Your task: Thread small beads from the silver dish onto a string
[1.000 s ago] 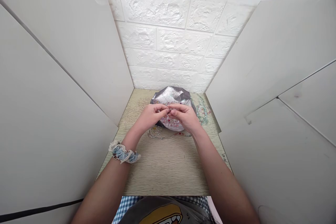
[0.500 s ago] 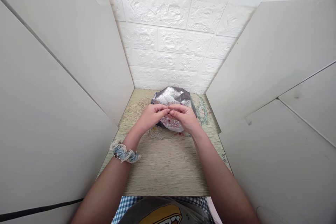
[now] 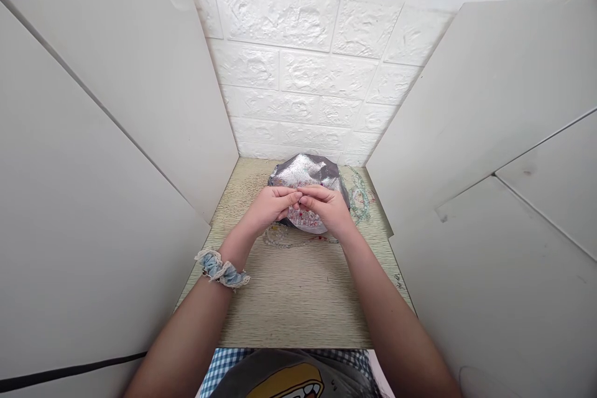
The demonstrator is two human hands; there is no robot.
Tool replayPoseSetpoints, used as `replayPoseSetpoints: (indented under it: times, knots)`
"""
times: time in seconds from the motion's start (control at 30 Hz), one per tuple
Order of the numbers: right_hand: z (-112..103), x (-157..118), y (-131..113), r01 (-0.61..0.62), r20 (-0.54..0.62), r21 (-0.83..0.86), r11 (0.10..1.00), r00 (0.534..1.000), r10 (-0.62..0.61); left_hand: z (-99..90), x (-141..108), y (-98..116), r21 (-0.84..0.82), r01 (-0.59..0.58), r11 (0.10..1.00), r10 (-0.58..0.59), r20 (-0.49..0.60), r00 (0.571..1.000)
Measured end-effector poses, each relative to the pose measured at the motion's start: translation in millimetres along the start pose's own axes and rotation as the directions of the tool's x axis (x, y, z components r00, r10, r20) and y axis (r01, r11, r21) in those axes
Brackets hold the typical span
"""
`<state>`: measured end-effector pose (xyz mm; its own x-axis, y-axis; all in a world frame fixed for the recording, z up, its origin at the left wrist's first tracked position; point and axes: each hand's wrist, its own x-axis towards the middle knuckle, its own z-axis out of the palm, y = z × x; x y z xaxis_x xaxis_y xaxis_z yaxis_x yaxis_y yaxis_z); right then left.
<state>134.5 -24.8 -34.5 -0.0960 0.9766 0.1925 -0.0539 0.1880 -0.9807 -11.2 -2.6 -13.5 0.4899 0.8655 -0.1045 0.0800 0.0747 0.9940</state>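
Observation:
My left hand and my right hand meet fingertip to fingertip over a silvery bag. Both are closed in a pinch, thumb against fingers. Whatever sits between the fingertips is too small to make out. Below the hands, many small pink, white and red beads lie on the bag. A strand of clear beads lies on the tabletop just in front of the bag, partly under my left hand. A blue scrunchie with lace edging circles my left wrist.
Pale green bead strands lie right of the bag. A few small shiny pieces rest at the right edge of the wooden tabletop. White panels rise on both sides, with a white brick-pattern wall behind.
Both hands stay in almost the same place, fingertips together. My left wrist has turned slightly, shifting the scrunchie a little.

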Motion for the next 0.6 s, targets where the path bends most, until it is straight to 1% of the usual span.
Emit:
replayPoseSetpoints:
  times: [0.1,0.23,0.43,0.5,0.53,0.6]
  knots:
    - [2.6,-0.3,0.9,0.062,-0.013,-0.099,0.993,0.998,-0.063,-1.4,0.0,0.7,-0.035,0.001,0.999,-0.001,0.002,1.0]
    - [5.7,-1.6,1.7,0.103,-0.027,-0.194,0.976,0.994,-0.11,-3.0,-0.4,1.8,-0.038,0.021,0.999,-0.021,-0.003,1.0]
    - [8.5,-5.7,-0.7,0.06,-0.103,-0.324,0.944,0.99,-0.098,-2.0,-4.4,5.2,0.011,0.04,0.999,-0.041,0.054,0.998]
    - [9.2,-5.5,-1.1,0.048,-0.143,-0.301,0.952,0.985,-0.095,-2.9,-6.0,7.1,0.004,0.044,0.999,-0.044,0.067,0.997]
    - [8.7,-4.7,-1.0,0.039,-0.174,-0.261,0.965,0.981,-0.087,-3.8,-6.6,8.0,-0.013,0.049,0.999,-0.048,0.083,0.995]
    - [5.4,-1.8,0.0,0.022,-0.255,-0.128,0.992,0.965,-0.054,-6.2,-7.5,9.2,-0.08,0.064,0.995,-0.053,0.139,0.989]
